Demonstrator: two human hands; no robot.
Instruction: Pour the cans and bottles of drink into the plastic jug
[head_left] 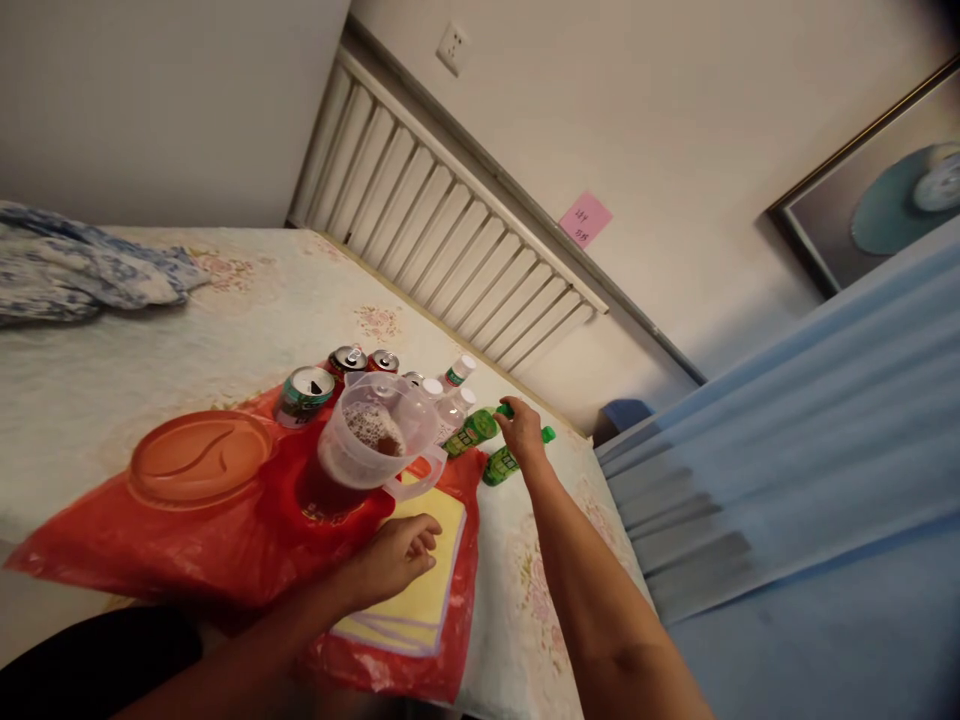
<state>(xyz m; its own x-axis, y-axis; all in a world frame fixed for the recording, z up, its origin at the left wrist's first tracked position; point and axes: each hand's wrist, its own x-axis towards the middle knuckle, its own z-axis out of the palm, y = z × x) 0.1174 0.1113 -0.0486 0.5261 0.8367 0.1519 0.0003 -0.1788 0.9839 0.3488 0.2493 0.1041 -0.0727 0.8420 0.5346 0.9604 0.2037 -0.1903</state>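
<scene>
Right hand: the right hand (519, 428) is closed at the fingertips on the green cap (505, 410) of the nearer-to-pitcher green bottle (472, 434); a pinch probably suits so small a top.
Green bottle: it stands at the far edge of the red plastic sheet (82, 545), beside the pitcher's handle side, within easy reach of the right arm.
Second green bottle: the second green bottle (501, 466) is just beside it, on the right arm's side, so the pair seems grouped by kind.
Left hand: the left hand (397, 555) hangs loosely curled above the yellow sheets (416, 590), with nothing visible in it; whether it touches them I cannot tell.
Pitcher: the translucent pitcher (364, 450) holds foamy brown liquid and sits central on the plastic, handle toward the person's right, perhaps for a ready grip.
Red plastic: spread over the flowered desk (75, 385), presumably to catch drips.
Cans: a green-and-white can (304, 397), a dark can (347, 363) and a red can (384, 363) stand behind the pitcher, likely to leave the near side free.
Clear bottles: white-capped clear bottles (458, 374) crowd between the cans and green bottles, partly hidden.
Orange disc: the orange disc (201, 458) lies flat left of the pitcher, apparently set aside.
</scene>
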